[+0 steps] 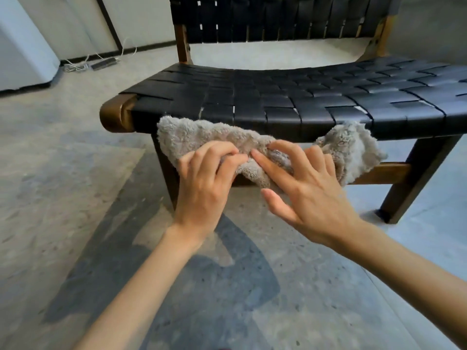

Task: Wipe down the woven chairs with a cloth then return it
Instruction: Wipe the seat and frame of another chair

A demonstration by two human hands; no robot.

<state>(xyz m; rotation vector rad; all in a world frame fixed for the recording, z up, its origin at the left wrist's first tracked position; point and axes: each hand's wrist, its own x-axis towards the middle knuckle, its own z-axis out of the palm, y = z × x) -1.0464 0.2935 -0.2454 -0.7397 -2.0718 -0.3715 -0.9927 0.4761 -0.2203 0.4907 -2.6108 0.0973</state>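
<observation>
A low woven chair (290, 97) with black straps and a dark wooden frame stands in front of me. A fluffy grey cloth (202, 137) is bunched in the air just before the seat's front edge. My left hand (207, 178) grips the cloth's left part with curled fingers. My right hand (303, 188) lies on the cloth's middle with its fingers spread and nearly straight. The cloth's right end (353, 147) hangs loose past my right hand.
The floor (75, 198) is speckled concrete. A power strip with white cables (101, 63) lies by the wall at the back left. A white appliance or cabinet (22, 46) stands at the far left. The chair's front right leg (414, 183) slants down to the floor.
</observation>
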